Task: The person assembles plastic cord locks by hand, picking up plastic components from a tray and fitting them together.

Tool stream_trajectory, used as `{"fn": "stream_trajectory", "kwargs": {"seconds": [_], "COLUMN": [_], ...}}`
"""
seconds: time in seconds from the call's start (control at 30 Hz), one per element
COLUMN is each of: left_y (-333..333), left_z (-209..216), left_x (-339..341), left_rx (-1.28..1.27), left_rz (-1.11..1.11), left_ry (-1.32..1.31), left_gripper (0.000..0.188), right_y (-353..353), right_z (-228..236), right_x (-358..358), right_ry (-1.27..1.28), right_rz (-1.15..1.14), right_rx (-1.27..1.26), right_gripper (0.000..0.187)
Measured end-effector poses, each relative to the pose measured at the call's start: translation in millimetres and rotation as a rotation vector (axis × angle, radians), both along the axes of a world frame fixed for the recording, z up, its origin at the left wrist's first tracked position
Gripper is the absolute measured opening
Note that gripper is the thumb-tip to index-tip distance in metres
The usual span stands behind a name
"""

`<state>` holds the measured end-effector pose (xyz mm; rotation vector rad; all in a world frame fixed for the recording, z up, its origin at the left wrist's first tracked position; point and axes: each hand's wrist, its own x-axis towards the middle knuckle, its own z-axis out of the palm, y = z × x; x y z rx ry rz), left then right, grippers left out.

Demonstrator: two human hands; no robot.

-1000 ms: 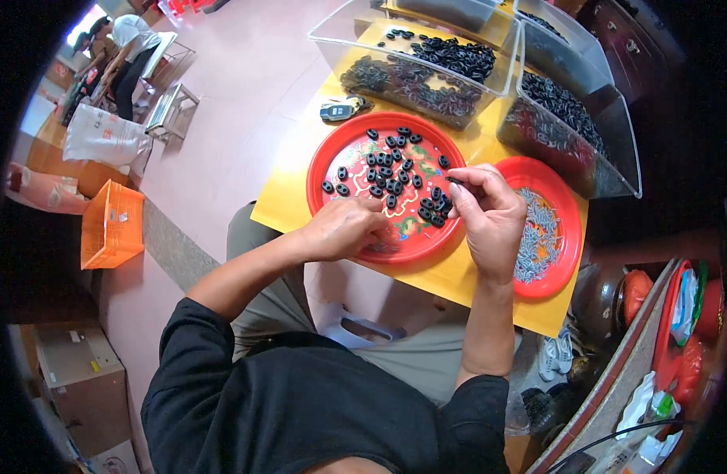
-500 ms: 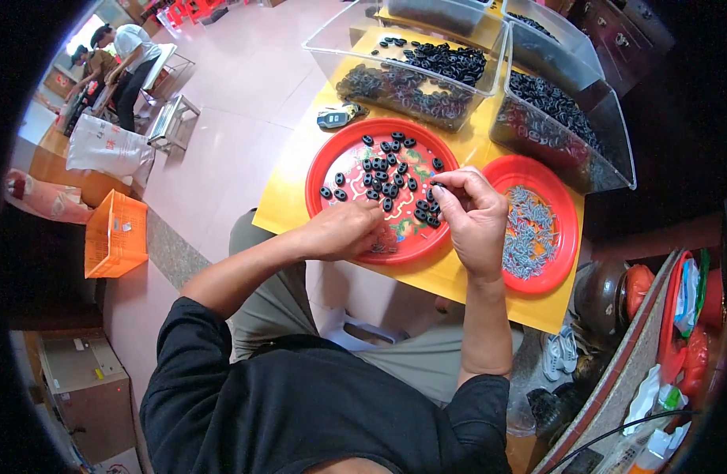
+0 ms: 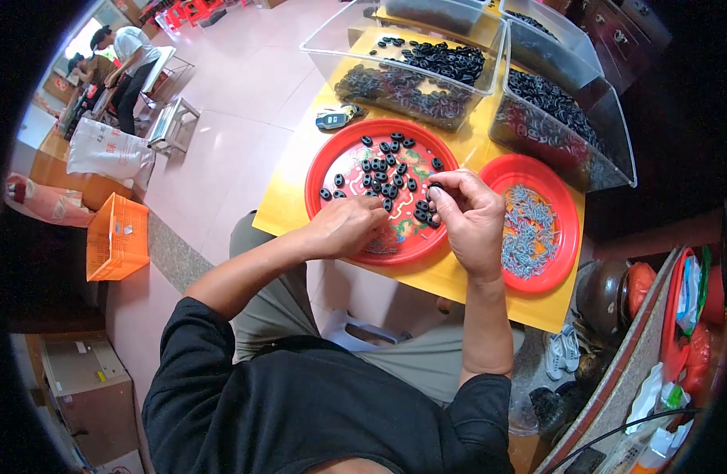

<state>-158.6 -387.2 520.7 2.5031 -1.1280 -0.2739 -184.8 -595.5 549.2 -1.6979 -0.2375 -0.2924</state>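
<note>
A red round tray (image 3: 314, 170) with a patterned bottom holds several small black oval pieces (image 3: 378, 165), each with two holes. Over its right side, my right hand (image 3: 472, 221) pinches one black oval piece (image 3: 435, 188) between thumb and fingertips. More of these pieces lie just under those fingertips. My left hand (image 3: 349, 226) is closed above the tray's near side, fingers curled down; whatever is in them is hidden. Beneath it lie a few small grey screw-like parts (image 3: 383, 245). Many more grey screw-like parts (image 3: 529, 233) fill a smaller red plate (image 3: 567, 213) to the right.
Clear plastic bins (image 3: 478, 99) of black pieces stand behind the tray on a yellow-covered table (image 3: 288, 186). A key fob (image 3: 332, 118) lies beside the tray. On the floor at left are an orange crate (image 3: 118, 241) and a white sack (image 3: 111, 150). Two people work far left.
My left hand has shifted very slightly up over the tray. The right hand stays nearly in place, still pinching the black piece, its fingertips marginally lower.
</note>
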Motion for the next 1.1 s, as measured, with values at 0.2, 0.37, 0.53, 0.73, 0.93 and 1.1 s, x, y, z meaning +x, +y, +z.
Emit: {"fn": "stream_trajectory", "kwargs": {"seconds": [0.2, 0.37, 0.53, 0.73, 0.93, 1.1], "left_y": [8, 8, -4, -5, 6, 10], "left_z": [-10, -7, 1, -6, 4, 14], "left_x": [5, 4, 2, 4, 1, -1], "left_rx": [-0.124, -0.135, 0.014, 0.132, -0.109, -0.244], "left_rz": [0.015, -0.016, -0.012, -0.067, -0.006, 0.158], "left_ry": [0.048, 0.033, -0.055, -0.143, 0.004, 0.366], "left_gripper": [0.01, 0.01, 0.012, 0.019, 0.012, 0.009], "right_y": [3, 5, 6, 9, 7, 6], "right_z": [7, 9, 3, 3, 5, 4], "right_x": [-1, -1, 1, -1, -2, -1], "right_ry": [-0.007, -0.011, -0.048, -0.058, -0.059, -0.036], "right_rz": [-0.003, -0.014, -0.027, -0.022, -0.025, -0.031], "right_rx": [0.035, -0.007, -0.086, -0.115, -0.118, -0.127], "right_gripper": [0.011, 0.015, 0.017, 0.017, 0.016, 0.016]}}
